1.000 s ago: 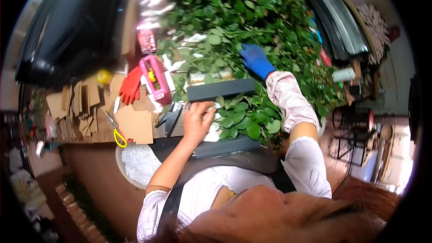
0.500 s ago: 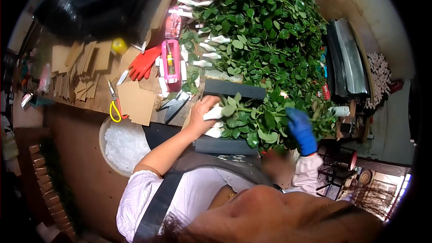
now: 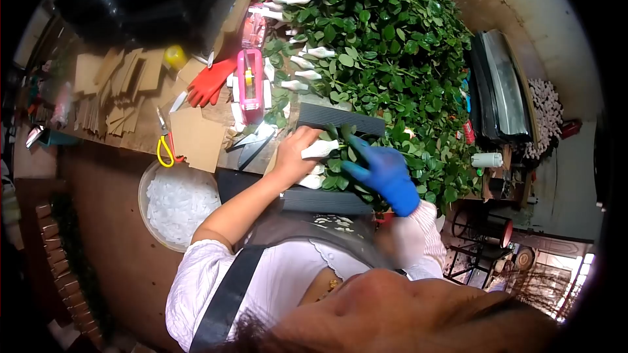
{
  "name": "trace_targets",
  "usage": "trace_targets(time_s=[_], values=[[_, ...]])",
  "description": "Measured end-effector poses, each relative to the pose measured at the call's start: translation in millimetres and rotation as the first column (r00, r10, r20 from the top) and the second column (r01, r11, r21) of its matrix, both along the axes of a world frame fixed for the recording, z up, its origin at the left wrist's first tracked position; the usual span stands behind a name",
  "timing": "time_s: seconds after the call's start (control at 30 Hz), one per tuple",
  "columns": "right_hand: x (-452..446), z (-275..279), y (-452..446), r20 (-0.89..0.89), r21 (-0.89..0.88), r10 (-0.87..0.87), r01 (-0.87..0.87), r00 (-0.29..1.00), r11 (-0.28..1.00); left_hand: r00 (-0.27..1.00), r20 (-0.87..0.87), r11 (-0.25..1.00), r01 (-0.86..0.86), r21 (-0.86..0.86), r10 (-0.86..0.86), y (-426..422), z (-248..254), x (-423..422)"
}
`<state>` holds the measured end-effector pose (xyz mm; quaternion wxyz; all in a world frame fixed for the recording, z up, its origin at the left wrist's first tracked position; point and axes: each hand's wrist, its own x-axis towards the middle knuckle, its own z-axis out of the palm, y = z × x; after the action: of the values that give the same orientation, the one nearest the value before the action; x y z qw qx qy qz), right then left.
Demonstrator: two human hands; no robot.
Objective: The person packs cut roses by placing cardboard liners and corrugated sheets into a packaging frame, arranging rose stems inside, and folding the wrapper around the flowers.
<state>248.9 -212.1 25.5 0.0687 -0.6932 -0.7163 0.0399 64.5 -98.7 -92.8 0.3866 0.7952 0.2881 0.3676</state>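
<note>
My bare left hand (image 3: 296,155) lies at the left end of a small bunch between two dark ribbed blocks, the upper block (image 3: 340,119) and the lower block (image 3: 327,201). Its fingers are bent behind a white netted flower head (image 3: 320,150); their grip is partly hidden. My right hand (image 3: 386,173), in a blue glove, has thumb and fingers apart around the green stems and leaves just right of that head. More white netted heads (image 3: 310,181) rest below it. A large heap of leafy stems (image 3: 392,46) spreads beyond the blocks.
Left of the blocks lie a black stapler-like tool (image 3: 254,150), a pink tape dispenser (image 3: 250,85), red gloves (image 3: 210,83), yellow-handled scissors (image 3: 166,148) and cardboard pieces (image 3: 197,138). A tub of white pieces (image 3: 180,202) stands below the table edge.
My right hand reached into the heap, came back toward me, then moved left to the stems beside the netted head. That head now lies at my left fingers.
</note>
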Motion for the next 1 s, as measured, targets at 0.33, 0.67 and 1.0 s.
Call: trace_targets(time_s=[0.33, 0.67, 1.0], values=[[12, -82, 25, 0.059, -0.032, -0.18, 0.182, 0.982, 0.983, 0.988, -0.155, 1.0, -0.004, -0.018, 0.001, 8, 20, -14], [21, -95, 21, 0.035, 0.037, -0.158, 0.157, 0.987, 0.987, 0.915, 0.225, 0.929, -0.28, -0.244, 0.335, 29, 33, -61], [17, -88, 25, 0.019, -0.155, -0.22, 0.22, 0.975, 0.963, 0.971, 0.05, 0.968, -0.237, 0.082, 0.233, 20, 30, -10]])
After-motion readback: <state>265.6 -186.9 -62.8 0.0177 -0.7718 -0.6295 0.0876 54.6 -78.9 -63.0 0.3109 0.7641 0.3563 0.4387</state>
